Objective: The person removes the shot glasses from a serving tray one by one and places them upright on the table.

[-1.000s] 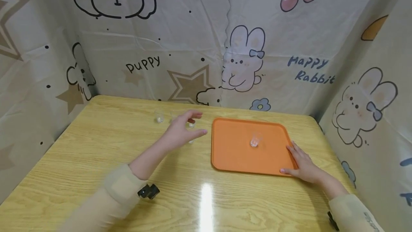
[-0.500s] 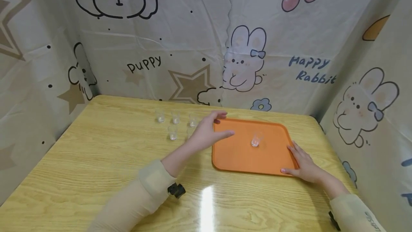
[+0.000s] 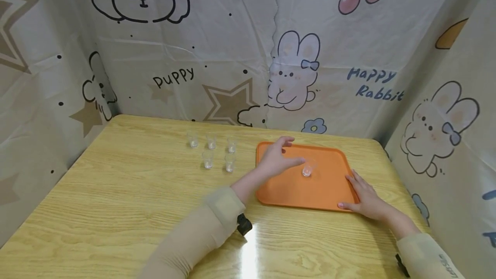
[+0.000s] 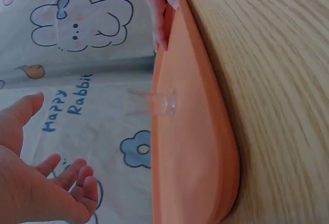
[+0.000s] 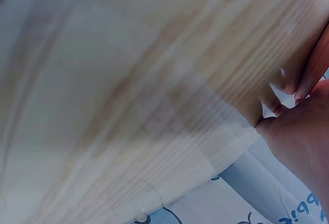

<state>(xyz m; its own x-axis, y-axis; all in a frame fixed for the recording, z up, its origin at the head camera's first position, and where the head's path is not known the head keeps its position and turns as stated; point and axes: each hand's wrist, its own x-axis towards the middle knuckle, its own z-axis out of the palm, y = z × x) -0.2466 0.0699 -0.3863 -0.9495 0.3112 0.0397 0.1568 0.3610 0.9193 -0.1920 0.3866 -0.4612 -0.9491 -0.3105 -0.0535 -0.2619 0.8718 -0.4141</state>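
An orange tray (image 3: 294, 193) lies on the table, with one small clear shot glass (image 3: 307, 170) upright on it. Over the tray's left half, my left hand (image 3: 276, 158) hovers with thumb and fingers spread apart. In the left wrist view, a gap shows between the left hand (image 4: 38, 170) and the glass (image 4: 163, 104); nothing is held. My right hand (image 3: 366, 199) holds the tray by its right rim near the front corner, thumb on the front edge and fingers over the side. The right wrist view shows this hand (image 5: 303, 131) only partly, at the tray's edge.
Several more clear shot glasses, such as the front one (image 3: 230, 165), stand upright in two rows left of the tray. A wooden table (image 3: 128, 193) carries everything. Printed cloth (image 3: 217, 46) hangs behind and along both sides.
My left hand has moved right from beside the group of glasses to above the tray, near the glass there, uncovering the group. My right hand and the tray have stayed put.
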